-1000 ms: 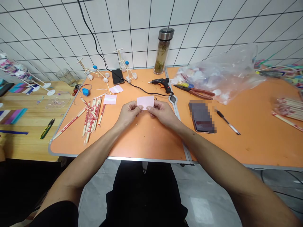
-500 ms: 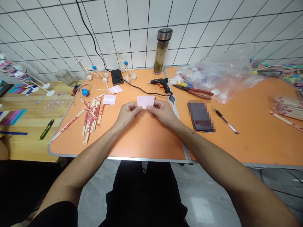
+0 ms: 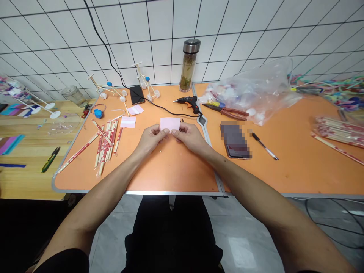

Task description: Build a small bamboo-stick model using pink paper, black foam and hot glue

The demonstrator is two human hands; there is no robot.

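A small pink slip of paper is pinched by its lower edge between both hands, above the orange table. My left hand closes thumb and fingers on its left corner. At the right corner my right hand grips it likewise, the two thumbs nearly touching. A dark pointed tip shows just behind the right fingers; what it belongs to is hidden. Left of my hands lie two more pink slips with a pale strip across them. Paper-wrapped chopsticks lie loosely piled beside those.
Behind my hands are a black glue gun with its cord, a tea bottle and stick-built models. Red-handled pliers, a plastic bag, a phone and a pen lie to the right.
The camera view has shifted a little, moving the scene leftward. Both hands still hold the pink slip, with the thumbs now closer together.
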